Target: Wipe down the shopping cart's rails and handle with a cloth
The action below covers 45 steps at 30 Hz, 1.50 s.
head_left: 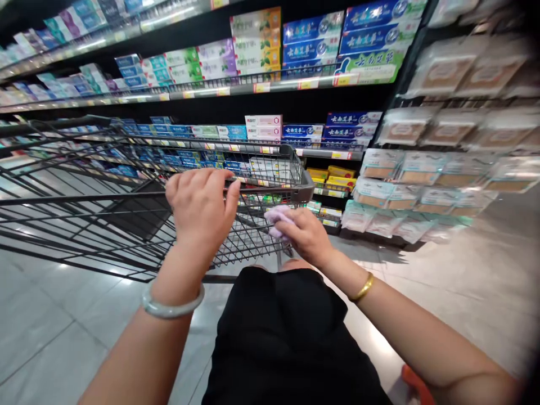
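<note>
My left hand [200, 202], a pale bangle on its wrist, is curled over the top rim of a black wire shopping cart [126, 197]. Its fingertips are partly hidden behind the rim, and the thumb points forward. A crumpled lilac cloth [277, 218] is pinched in my right hand [310, 233], just beside the cart's near corner [301, 193]. On that forearm sits a gold bangle [363, 287].
Shelves [236, 90] beyond the cart carry rows of toothpaste boxes [312, 39]. Packaged goods [445, 121] hang on a rack at the right. Grey tiled floor [54, 315] lies around the cart. Something orange [415, 385] shows at the bottom right.
</note>
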Each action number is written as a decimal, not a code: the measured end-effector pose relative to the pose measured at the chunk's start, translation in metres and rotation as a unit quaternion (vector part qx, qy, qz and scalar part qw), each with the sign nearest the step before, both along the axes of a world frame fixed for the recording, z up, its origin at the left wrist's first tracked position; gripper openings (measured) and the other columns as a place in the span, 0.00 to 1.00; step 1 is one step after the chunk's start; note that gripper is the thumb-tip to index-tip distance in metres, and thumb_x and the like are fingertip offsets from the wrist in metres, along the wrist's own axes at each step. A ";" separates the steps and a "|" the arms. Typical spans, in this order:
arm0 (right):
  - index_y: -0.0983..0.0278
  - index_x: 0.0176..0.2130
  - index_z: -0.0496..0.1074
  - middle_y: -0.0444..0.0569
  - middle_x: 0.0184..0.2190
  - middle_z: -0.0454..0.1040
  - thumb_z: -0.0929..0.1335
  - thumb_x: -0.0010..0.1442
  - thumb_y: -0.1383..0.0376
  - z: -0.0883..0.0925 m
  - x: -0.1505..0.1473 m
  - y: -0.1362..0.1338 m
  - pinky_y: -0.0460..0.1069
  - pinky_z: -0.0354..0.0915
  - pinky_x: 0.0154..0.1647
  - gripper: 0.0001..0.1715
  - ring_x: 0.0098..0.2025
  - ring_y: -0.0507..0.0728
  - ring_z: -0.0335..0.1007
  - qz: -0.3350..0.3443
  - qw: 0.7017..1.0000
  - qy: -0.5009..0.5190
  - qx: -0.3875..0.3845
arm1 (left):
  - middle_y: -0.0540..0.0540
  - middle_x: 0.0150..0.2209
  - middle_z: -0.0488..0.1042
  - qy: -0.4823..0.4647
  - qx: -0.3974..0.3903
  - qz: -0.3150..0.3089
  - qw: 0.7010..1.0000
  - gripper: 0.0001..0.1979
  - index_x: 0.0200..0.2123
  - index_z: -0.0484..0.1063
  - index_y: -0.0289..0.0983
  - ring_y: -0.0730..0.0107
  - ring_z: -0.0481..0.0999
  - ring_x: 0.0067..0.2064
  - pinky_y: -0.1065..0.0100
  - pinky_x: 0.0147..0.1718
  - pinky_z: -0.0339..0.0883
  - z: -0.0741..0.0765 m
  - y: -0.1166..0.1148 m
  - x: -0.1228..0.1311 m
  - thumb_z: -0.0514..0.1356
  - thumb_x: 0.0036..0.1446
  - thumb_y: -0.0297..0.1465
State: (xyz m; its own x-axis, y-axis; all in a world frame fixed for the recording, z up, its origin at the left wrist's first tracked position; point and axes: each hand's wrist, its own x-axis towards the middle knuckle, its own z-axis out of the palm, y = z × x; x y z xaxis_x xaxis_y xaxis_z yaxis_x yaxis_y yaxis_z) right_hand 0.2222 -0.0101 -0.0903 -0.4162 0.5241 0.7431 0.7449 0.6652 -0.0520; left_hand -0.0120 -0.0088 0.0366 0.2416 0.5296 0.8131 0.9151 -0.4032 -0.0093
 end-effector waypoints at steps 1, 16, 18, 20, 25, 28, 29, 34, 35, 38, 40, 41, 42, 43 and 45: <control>0.56 0.53 0.77 0.53 0.55 0.75 0.65 0.72 0.61 0.002 -0.003 0.001 0.58 0.68 0.51 0.14 0.50 0.60 0.69 -0.023 1.000 0.008 0.017 | 0.39 0.47 0.79 0.007 -0.008 0.012 1.000 0.19 0.47 0.76 0.42 0.48 0.72 0.52 0.48 0.56 0.52 -0.001 0.006 -0.004 0.50 0.70 0.44; 0.57 0.56 0.75 0.53 0.54 0.76 0.67 0.70 0.63 -0.001 -0.029 0.005 0.54 0.68 0.48 0.17 0.49 0.59 0.69 -0.053 0.995 -0.020 0.077 | 0.42 0.34 0.75 0.083 -0.001 0.057 0.995 0.21 0.32 0.71 0.42 0.54 0.68 0.40 0.54 0.44 0.51 -0.024 0.029 -0.016 0.48 0.70 0.47; 0.57 0.53 0.76 0.51 0.51 0.78 0.67 0.70 0.62 -0.014 -0.031 0.002 0.53 0.68 0.47 0.13 0.47 0.58 0.70 -0.034 0.994 -0.053 0.095 | 0.42 0.34 0.76 0.083 0.000 0.055 0.995 0.21 0.33 0.72 0.41 0.54 0.68 0.41 0.54 0.45 0.51 -0.024 0.029 -0.016 0.48 0.70 0.46; 0.58 0.48 0.78 0.50 0.47 0.79 0.67 0.71 0.63 -0.024 -0.032 -0.001 0.53 0.68 0.45 0.10 0.45 0.57 0.70 -0.018 0.991 -0.077 0.110 | 0.43 0.35 0.76 0.084 -0.001 0.062 0.995 0.21 0.33 0.72 0.41 0.54 0.68 0.42 0.54 0.46 0.51 -0.025 0.029 -0.016 0.48 0.70 0.46; 0.59 0.50 0.78 0.53 0.50 0.77 0.67 0.69 0.62 0.009 -0.035 0.002 0.54 0.68 0.47 0.12 0.46 0.59 0.70 -0.031 0.993 0.013 0.116 | 0.43 0.35 0.76 0.082 -0.006 0.078 0.994 0.21 0.35 0.73 0.41 0.53 0.69 0.43 0.54 0.47 0.50 -0.026 0.031 -0.015 0.49 0.70 0.46; 0.59 0.52 0.77 0.54 0.49 0.77 0.67 0.68 0.63 0.022 -0.042 0.006 0.54 0.68 0.47 0.15 0.46 0.60 0.69 -0.031 0.992 0.042 0.118 | 0.43 0.35 0.76 0.080 -0.011 0.080 0.994 0.21 0.34 0.73 0.40 0.54 0.69 0.43 0.54 0.47 0.50 -0.026 0.030 -0.014 0.49 0.70 0.46; 0.59 0.52 0.77 0.53 0.49 0.77 0.66 0.68 0.63 0.019 -0.044 0.006 0.54 0.68 0.47 0.15 0.46 0.59 0.70 -0.031 0.993 0.035 0.109 | 0.43 0.36 0.77 0.079 -0.011 0.079 0.994 0.21 0.34 0.73 0.41 0.54 0.69 0.43 0.54 0.47 0.50 -0.026 0.030 -0.014 0.49 0.70 0.46; 0.57 0.50 0.77 0.50 0.50 0.78 0.67 0.69 0.63 -0.002 -0.045 0.000 0.52 0.68 0.48 0.13 0.47 0.57 0.71 -0.008 0.998 0.000 0.068 | 0.44 0.36 0.77 0.076 -0.008 0.075 0.994 0.20 0.34 0.73 0.41 0.54 0.69 0.43 0.54 0.47 0.50 -0.027 0.029 -0.013 0.50 0.70 0.46; 0.57 0.50 0.77 0.50 0.50 0.78 0.68 0.68 0.63 0.002 -0.044 0.000 0.53 0.69 0.48 0.12 0.47 0.57 0.71 -0.004 0.997 0.023 0.074 | 0.44 0.36 0.77 0.077 -0.007 0.077 0.994 0.20 0.34 0.73 0.41 0.54 0.69 0.43 0.54 0.47 0.50 -0.027 0.029 -0.013 0.50 0.70 0.46; 0.59 0.50 0.78 0.53 0.50 0.76 0.70 0.63 0.64 0.029 -0.043 0.002 0.55 0.69 0.50 0.14 0.49 0.60 0.71 -0.004 0.989 0.108 0.102 | 0.45 0.35 0.76 0.079 -0.002 0.086 0.993 0.20 0.33 0.72 0.41 0.55 0.69 0.42 0.54 0.46 0.50 -0.028 0.030 -0.013 0.50 0.70 0.46; 0.60 0.50 0.77 0.54 0.51 0.75 0.70 0.62 0.66 0.044 -0.048 0.006 0.57 0.69 0.52 0.15 0.51 0.61 0.70 -0.010 0.984 0.135 0.114 | 0.45 0.35 0.76 0.082 -0.001 0.086 0.993 0.20 0.33 0.72 0.41 0.55 0.69 0.42 0.54 0.46 0.50 -0.028 0.030 -0.013 0.50 0.70 0.46; 0.60 0.50 0.77 0.54 0.51 0.75 0.70 0.62 0.66 0.048 -0.052 0.007 0.57 0.69 0.52 0.16 0.52 0.61 0.70 -0.012 0.984 0.133 0.117 | 0.45 0.35 0.76 0.083 0.000 0.085 0.993 0.20 0.33 0.72 0.41 0.55 0.69 0.42 0.54 0.46 0.51 -0.027 0.030 -0.013 0.49 0.70 0.46; 0.59 0.51 0.77 0.54 0.51 0.75 0.70 0.63 0.66 0.049 -0.055 0.008 0.57 0.70 0.51 0.15 0.51 0.61 0.70 -0.013 0.985 0.121 0.120 | 0.45 0.35 0.76 0.083 0.000 0.084 0.993 0.20 0.33 0.72 0.41 0.55 0.69 0.42 0.54 0.46 0.51 -0.027 0.030 -0.014 0.49 0.70 0.46; 0.58 0.51 0.77 0.53 0.51 0.76 0.69 0.64 0.65 0.047 -0.057 0.008 0.56 0.70 0.51 0.15 0.50 0.61 0.71 -0.011 0.987 0.102 0.125 | 0.44 0.35 0.76 0.083 0.000 0.084 0.993 0.20 0.33 0.72 0.41 0.55 0.69 0.42 0.54 0.46 0.51 -0.027 0.030 -0.014 0.50 0.70 0.45; 0.57 0.51 0.77 0.50 0.51 0.76 0.69 0.65 0.65 0.040 -0.056 0.007 0.55 0.70 0.50 0.14 0.49 0.60 0.71 -0.004 0.989 0.074 0.132 | 0.44 0.35 0.76 0.084 -0.001 0.085 0.993 0.19 0.33 0.72 0.41 0.55 0.69 0.42 0.54 0.46 0.51 -0.026 0.030 -0.014 0.50 0.70 0.45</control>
